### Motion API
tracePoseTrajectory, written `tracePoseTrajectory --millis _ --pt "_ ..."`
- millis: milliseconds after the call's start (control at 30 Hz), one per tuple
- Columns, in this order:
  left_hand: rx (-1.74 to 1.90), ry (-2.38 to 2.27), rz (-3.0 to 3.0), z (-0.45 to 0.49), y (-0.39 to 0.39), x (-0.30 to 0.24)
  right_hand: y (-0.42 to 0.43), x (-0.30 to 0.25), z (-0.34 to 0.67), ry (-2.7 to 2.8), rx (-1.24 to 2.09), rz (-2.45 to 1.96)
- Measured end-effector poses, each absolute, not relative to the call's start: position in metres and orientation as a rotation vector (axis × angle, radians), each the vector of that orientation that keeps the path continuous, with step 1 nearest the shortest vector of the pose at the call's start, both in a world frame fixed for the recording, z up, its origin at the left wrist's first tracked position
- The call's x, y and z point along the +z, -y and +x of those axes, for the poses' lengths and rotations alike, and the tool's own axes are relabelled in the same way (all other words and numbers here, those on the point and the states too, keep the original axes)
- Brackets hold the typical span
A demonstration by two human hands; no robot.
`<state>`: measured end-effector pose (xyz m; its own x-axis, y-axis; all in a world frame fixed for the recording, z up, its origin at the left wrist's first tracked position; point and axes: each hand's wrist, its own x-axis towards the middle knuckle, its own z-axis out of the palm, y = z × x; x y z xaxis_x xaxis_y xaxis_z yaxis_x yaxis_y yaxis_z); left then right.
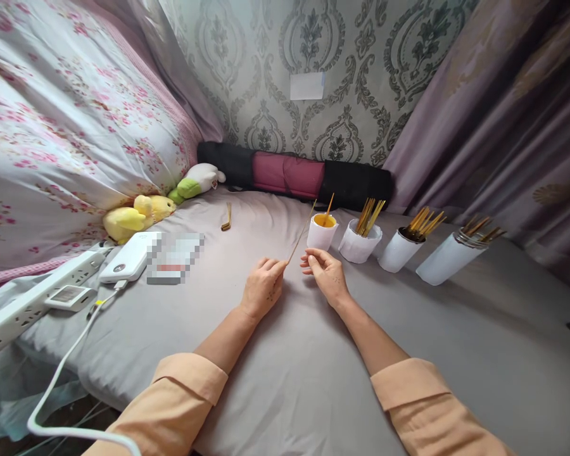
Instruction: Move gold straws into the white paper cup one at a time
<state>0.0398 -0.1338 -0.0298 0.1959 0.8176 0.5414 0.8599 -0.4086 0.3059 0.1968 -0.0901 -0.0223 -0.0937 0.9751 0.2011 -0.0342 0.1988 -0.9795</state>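
A thin, light-brown stick (301, 232) rises slantwise from my left hand (263, 286), whose fingers are pinched on its lower end. Beside it, my right hand (327, 275) has loosely bent fingers with nothing visible in them; its fingertips are a little apart from the left hand. Just beyond the right hand stands a white-wrapped cup (320, 237) with a yellow inside and a single stick (329, 208) in it. Further right, a wide white-wrapped cup (360, 244), a narrower one (400, 252) and a tall white-wrapped jar (449, 261) each hold several sticks.
A small bundle of sticks (227, 218) lies on the grey sheet (285, 380). At left are a white power bank (129, 259) with a cable, a blurred-out flat item (173, 259) and a power strip (42, 292). Plush toys (140, 215) and a black-and-maroon roll (287, 174) line the back.
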Motion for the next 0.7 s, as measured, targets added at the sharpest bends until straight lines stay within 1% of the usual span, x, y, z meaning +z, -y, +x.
tracePoseTrajectory --millis 233,700 --pt "-0.852 1.616 -2.399 0.040 0.138 -0.022 0.092 -0.017 0.196 1.298 1.197 -0.947" --pt "-0.702 1.559 -2.399 0.040 0.139 -0.021 0.096 -0.011 0.197 1.235 1.293 -0.892"
